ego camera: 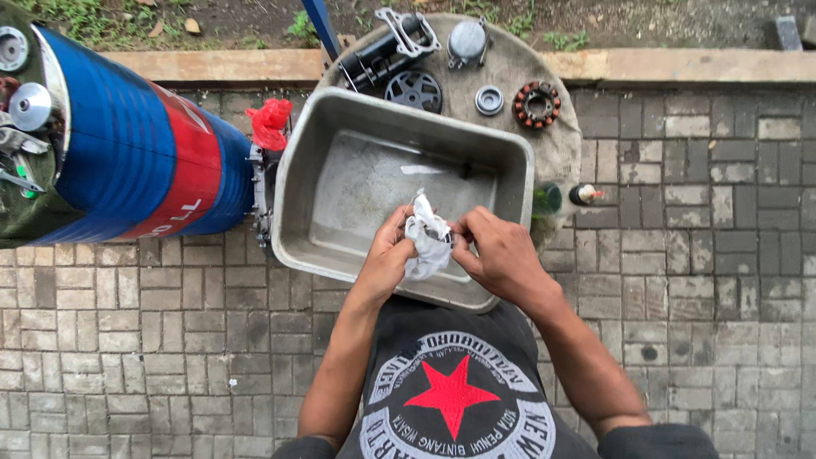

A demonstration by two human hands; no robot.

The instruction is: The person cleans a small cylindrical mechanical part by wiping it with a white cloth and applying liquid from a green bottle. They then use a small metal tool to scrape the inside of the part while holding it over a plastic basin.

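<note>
1. The blue and red drum [127, 144] lies on its side at the far left on the brick paving [127, 340], with metal parts on its near end. It is well apart from my hands.
2. The round stone slab [544, 127] sits ahead of me and carries the engine parts: a black cylinder body [387, 51], a spoked wheel part [414, 89], a grey domed cover [467, 40], a small metal ring [490, 99] and a copper-wound stator [536, 104].
3. The grey metal tub [340, 195] rests tilted against the slab's near edge. Its floor looks wet and mostly bare.
4. My left hand [387, 255] and right hand [501, 251] meet over the tub's near rim. Both are closed on the white rag [427, 242], fingers pinching it from either side.
5. The rag is bunched between the hands, just above the rim. Whether a small part is wrapped inside it I cannot tell; the cloth hides it.
6. I judge the step in hand to be wiping or wringing with the rag over the tub.
7. The next move, as I read it, calls for a firm grip from both hands and working over the tub so drips fall inside.
8. A red scrap [270, 121] lies between drum and tub, and a small bottle [585, 195] lies beside the slab.
</note>
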